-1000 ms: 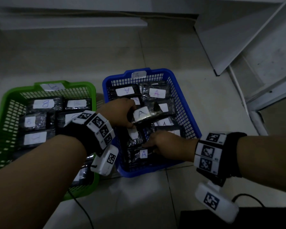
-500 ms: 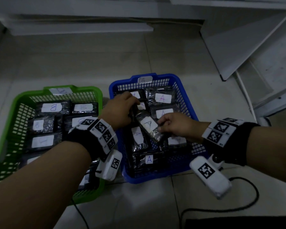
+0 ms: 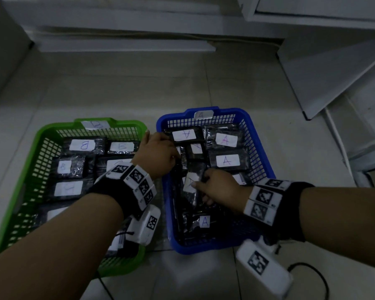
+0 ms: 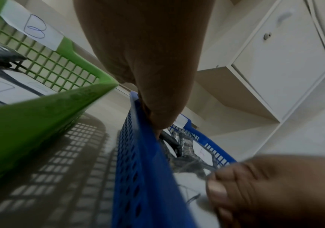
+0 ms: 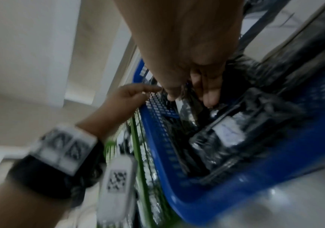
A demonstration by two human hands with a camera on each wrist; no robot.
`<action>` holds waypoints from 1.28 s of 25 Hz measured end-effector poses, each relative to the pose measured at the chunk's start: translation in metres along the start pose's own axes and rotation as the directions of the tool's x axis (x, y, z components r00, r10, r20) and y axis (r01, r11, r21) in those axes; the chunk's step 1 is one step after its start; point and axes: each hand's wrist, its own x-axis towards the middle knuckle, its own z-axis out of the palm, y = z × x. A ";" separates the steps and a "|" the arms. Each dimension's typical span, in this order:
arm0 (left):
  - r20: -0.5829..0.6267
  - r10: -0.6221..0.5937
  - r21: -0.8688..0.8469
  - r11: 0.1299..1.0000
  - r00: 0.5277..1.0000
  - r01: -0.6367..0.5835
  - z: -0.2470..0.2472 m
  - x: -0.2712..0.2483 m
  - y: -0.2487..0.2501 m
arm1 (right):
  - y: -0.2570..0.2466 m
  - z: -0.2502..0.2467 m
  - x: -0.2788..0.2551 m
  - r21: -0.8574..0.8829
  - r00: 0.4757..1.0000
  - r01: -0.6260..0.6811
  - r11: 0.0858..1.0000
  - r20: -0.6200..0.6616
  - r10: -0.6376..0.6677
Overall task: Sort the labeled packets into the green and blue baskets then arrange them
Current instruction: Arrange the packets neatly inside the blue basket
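Right hand (image 3: 220, 188) pinching packet (image 3: 191, 182) — blue basket (image 3: 260, 148)

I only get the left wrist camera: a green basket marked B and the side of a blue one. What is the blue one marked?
Observer: In the head view the blue basket has a white tag on its far rim, reading A.
Operator: And what is lying inside it?
Observer: Black packets with white labels; the readable ones say A, such as the right-side packet.
Operator: A thumb pokes into the corner of my picture. Whose?
Observer: It belongs to the right hand, which pinches the centre packet in the blue basket, thumb on its label.
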 end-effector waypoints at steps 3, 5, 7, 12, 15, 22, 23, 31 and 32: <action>0.028 0.012 0.001 1.000 1.000 -0.012 0.001 0.000 -0.003 | -0.005 -0.001 0.010 0.102 0.996 -0.087 0.991 0.001 0.087; 0.048 0.017 0.008 1.000 0.999 -0.018 0.000 0.004 -0.006 | -0.005 -0.002 0.011 0.078 0.994 -0.108 0.991 -0.002 0.109; 0.032 0.026 -0.004 1.000 0.999 -0.025 -0.001 0.006 -0.008 | -0.003 -0.002 0.011 -0.028 0.997 -0.070 0.997 0.014 0.070; -0.207 0.060 -0.027 0.997 0.977 -0.067 -0.002 0.010 -0.005 | -0.013 0.000 0.022 -0.223 0.990 0.082 0.971 0.130 -0.054; -0.092 0.037 -0.017 0.999 0.995 -0.038 -0.005 0.018 -0.005 | -0.007 0.001 0.025 -0.267 0.993 0.055 0.962 0.117 -0.024; -0.201 0.120 -0.105 0.984 0.972 -0.143 -0.004 0.019 -0.011 | -0.018 -0.038 0.040 0.582 0.996 -0.052 0.811 -0.028 0.085; -0.227 0.181 -0.116 0.971 0.957 -0.211 -0.006 0.016 -0.009 | -0.022 -0.046 0.045 0.684 0.998 -0.049 0.728 0.002 0.065; -0.185 0.283 -0.208 0.925 0.941 -0.318 0.000 0.004 -0.007 | -0.023 -0.059 0.045 0.479 0.987 -0.020 0.877 -0.130 0.094; -0.102 0.259 -0.099 0.958 0.960 -0.269 0.002 0.003 -0.005 | -0.017 -0.059 0.040 0.295 0.984 -0.055 0.954 -0.145 0.101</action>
